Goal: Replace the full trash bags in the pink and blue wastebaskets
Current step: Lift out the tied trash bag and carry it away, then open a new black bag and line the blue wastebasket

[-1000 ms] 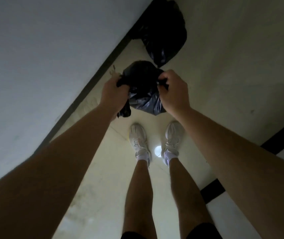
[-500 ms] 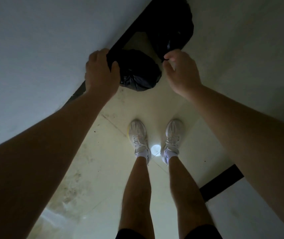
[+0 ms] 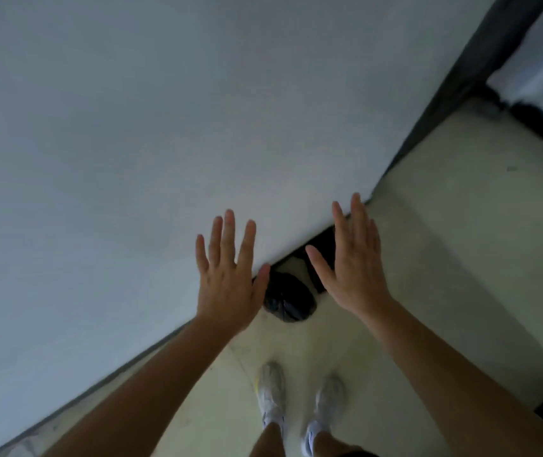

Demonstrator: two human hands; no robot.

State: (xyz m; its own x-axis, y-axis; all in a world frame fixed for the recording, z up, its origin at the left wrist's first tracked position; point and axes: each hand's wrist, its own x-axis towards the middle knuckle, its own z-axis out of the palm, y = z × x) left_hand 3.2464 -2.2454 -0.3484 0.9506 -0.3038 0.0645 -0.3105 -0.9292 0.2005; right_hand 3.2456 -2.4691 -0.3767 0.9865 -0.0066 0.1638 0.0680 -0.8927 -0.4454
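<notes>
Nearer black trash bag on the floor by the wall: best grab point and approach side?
Probably pinch the crumpled top of the trash bag, coming from above on the open floor side: it slumps soft beside the wall, no knot or handle discernible.

White shoes [image 3: 271, 394] on pale floor [image 3: 461, 225] beside wall [image 3: 131, 159].

Dim, soft motion blur, wide-angle bending at edges

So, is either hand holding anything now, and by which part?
Nothing is held: left hand and right hand are open, fingers spread; the black plastic trash bag lies on the floor.
</notes>
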